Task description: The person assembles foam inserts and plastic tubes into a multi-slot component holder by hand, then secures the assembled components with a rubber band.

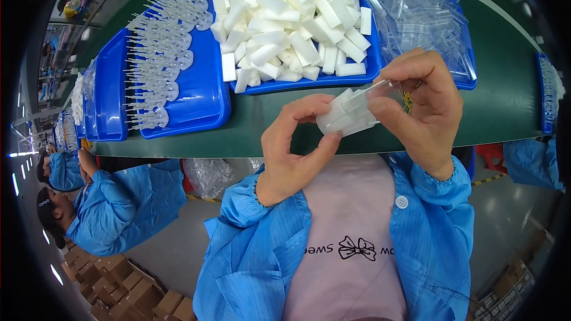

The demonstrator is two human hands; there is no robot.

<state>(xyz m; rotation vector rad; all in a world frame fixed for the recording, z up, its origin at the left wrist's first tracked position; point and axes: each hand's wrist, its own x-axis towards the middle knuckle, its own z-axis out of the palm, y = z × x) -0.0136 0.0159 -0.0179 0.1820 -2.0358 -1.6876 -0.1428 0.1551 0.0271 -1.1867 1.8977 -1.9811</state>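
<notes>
The left hand (291, 148) and the right hand (419, 104) met over the near edge of the green table (505, 101), both closed on one small bundle: a white foam block (339, 117) going into, or sitting in, a clear plastic case (372, 96). The left thumb and forefinger pinched the foam from the left, while the right fingers curled around the case's far end. How far the foam sat inside the case could not be told, since the clear walls nearly vanished against the skin and the right fingers covered that end. A small yellow mark showed by the right palm, too small to identify. Behind the hands, a blue tray (309, 85) held a heap of loose white foam blocks (291, 18), its front rim just beyond the fingertips. To its right lay a pile of empty clear plastic cases (416, 12), in another blue tray whose rim was mostly hidden and whose top was cut off by the frame. To the left, a further blue tray (202, 98) carried rows of clear plastic pieces with thin pins (160, 53), their exact shape hard to make out. More blue trays ran off leftward, bent by the lens. Co-workers in blue smocks (119, 208) sat at the left edge, and a blue sleeve (529, 163) showed at the right.
</notes>
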